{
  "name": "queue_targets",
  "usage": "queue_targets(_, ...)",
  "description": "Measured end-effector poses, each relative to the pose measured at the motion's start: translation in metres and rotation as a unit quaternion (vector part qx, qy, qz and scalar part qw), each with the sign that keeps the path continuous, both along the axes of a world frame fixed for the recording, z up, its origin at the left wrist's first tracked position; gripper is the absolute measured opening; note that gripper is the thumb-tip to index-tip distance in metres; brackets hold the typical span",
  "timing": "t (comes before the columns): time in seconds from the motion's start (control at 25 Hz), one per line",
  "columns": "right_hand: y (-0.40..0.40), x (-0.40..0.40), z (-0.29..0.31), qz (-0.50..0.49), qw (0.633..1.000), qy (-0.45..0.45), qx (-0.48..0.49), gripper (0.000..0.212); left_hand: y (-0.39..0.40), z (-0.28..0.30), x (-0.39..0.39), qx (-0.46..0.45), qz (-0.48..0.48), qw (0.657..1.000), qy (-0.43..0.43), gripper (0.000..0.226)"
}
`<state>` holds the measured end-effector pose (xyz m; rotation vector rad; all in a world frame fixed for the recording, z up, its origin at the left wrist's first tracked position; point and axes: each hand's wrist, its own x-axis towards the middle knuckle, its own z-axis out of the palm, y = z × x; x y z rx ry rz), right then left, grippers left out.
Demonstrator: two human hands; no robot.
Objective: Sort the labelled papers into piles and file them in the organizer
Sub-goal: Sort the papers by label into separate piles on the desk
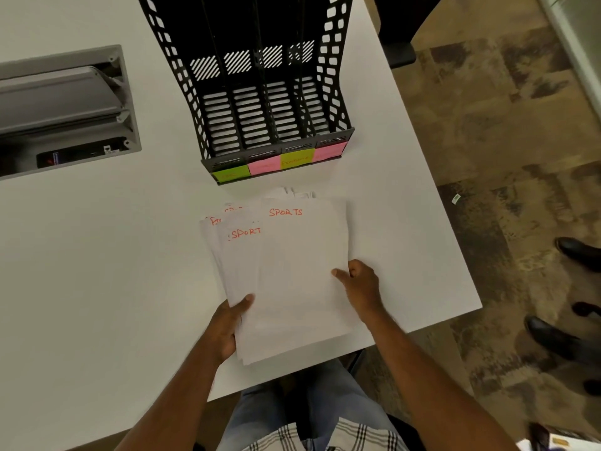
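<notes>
A fanned stack of white papers [286, 271] is held over the near edge of the white table [97, 255]. Orange handwriting reads "SPORTS" on the top sheet and on one beneath it. My left hand [227, 327] grips the stack's lower left corner, thumb on top. My right hand [359, 284] pinches the right edge of the top sheet. More white sheets [296, 192] lie on the table behind the stack. The black mesh organizer [266, 92] stands behind them, with several slots, all showing no paper. Green and pink sticky labels [279, 162] line its front lip.
A grey cable hatch [65, 109] is sunk into the table at the left. The table's right edge drops to patterned carpet [487, 141]. Another person's black shoes [559, 333] stand on the carpet at the far right. My jeans [292, 411] show below the near edge.
</notes>
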<state>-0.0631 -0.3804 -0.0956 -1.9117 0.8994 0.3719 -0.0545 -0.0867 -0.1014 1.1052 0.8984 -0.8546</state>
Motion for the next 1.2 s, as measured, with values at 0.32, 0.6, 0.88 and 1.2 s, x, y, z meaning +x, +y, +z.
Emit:
queue_targets(0.32, -0.131, 0.004, 0.01, -0.008, 0.97, -0.05, -0.24, 0.058, 0.003, -0.014, 0.004, 0.116, -0.025, 0.991, -0.064, 0.044)
queue_targets(0.6, -0.091, 0.004, -0.006, 0.25, 0.9, -0.037, -0.356, 0.065, -0.003, -0.014, 0.004, 0.116, -0.013, 0.99, -0.074, 0.045)
queue_targets(0.88, 0.007, 0.007, 0.007, 0.154, 0.969, -0.112, -0.159, 0.055, -0.001, -0.003, 0.008, 0.099, 0.001, 0.994, -0.054, 0.035)
queue_targets(1.2, 0.039, 0.016, 0.003, 0.021, 0.999, -0.012, 0.03, 0.027, 0.001, -0.009, 0.002, 0.075, 0.0, 0.996, -0.053, 0.037)
